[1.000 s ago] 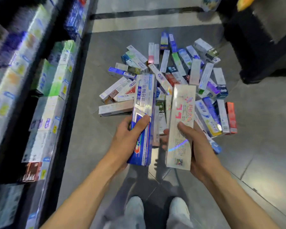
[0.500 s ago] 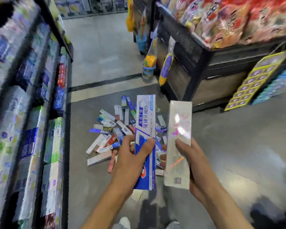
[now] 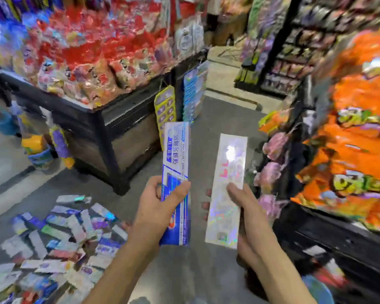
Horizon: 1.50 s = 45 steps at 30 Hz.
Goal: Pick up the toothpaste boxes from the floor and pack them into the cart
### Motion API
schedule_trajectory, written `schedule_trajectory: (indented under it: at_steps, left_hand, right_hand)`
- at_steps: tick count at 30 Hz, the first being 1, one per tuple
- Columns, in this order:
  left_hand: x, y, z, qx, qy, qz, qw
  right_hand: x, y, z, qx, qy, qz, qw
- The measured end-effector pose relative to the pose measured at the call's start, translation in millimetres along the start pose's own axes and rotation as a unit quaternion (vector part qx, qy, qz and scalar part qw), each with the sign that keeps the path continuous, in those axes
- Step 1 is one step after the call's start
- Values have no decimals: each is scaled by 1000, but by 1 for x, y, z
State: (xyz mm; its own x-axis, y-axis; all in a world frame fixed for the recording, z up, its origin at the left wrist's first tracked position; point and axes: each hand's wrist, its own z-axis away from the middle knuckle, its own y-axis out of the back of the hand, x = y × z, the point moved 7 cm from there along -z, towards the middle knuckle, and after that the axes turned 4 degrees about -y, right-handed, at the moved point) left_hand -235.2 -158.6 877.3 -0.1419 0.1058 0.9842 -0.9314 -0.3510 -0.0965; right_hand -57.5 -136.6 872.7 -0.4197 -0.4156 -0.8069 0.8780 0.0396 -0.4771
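Observation:
My left hand (image 3: 160, 207) grips a long blue and white toothpaste box (image 3: 176, 159), held upright at chest height. Beside it, my right hand (image 3: 248, 213) holds a shiny white holographic toothpaste box (image 3: 228, 172), also upright. The two boxes are side by side and apart. A scattered pile of toothpaste boxes (image 3: 59, 240) lies on the grey floor at the lower left. No cart can be made out with certainty in this blurred view.
A black display table (image 3: 110, 115) heaped with red snack bags stands ahead left. Orange snack bags (image 3: 349, 150) fill a rack close on the right. Grey aisle floor (image 3: 219, 115) runs between them. Hanging goods (image 3: 168, 113) dangle from the table's corner.
The view has swung to the right and up, away from the pile toward the snack displays. Both hands keep the same boxes, raised in front of me.

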Motion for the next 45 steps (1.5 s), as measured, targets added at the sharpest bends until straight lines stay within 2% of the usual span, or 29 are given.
schedule_trajectory:
  at_steps: [5,11,15,21,25,28,31,34,39,45]
  left_hand:
    - [2,-106,-4,-224,4,-28,974]
    - [-13,-199,31,-446,2,-64,893]
    - [-28,-239,78,-558,11,-86,825]
    - [-59,-288,182,-697,3,-113,708]
    - [-82,-320,252,-754,-6,-131,644]
    - [-99,-349,294,-763,-14,-135,632]
    - [-118,-377,328,-763,-13,-147,629]
    - [-133,-401,354,-754,-10,-160,638]
    - [-155,-446,390,-749,-18,-198,632]
    - [-187,-511,427,-773,-30,-215,597]
  right_hand:
    - [-28,73,46,136,100,-99,981]
    - [-23,120,128,292,204,-172,918]
    - [-3,131,197,410,260,-182,855]
    - [39,148,304,562,324,-225,727]
    - [63,174,358,615,338,-260,663]
    - [73,207,389,621,354,-293,634]
    - [82,242,418,623,351,-305,629]
    - [82,274,440,605,347,-322,641]
    - [81,326,466,602,358,-353,621]
    - [63,393,475,604,352,-374,610]
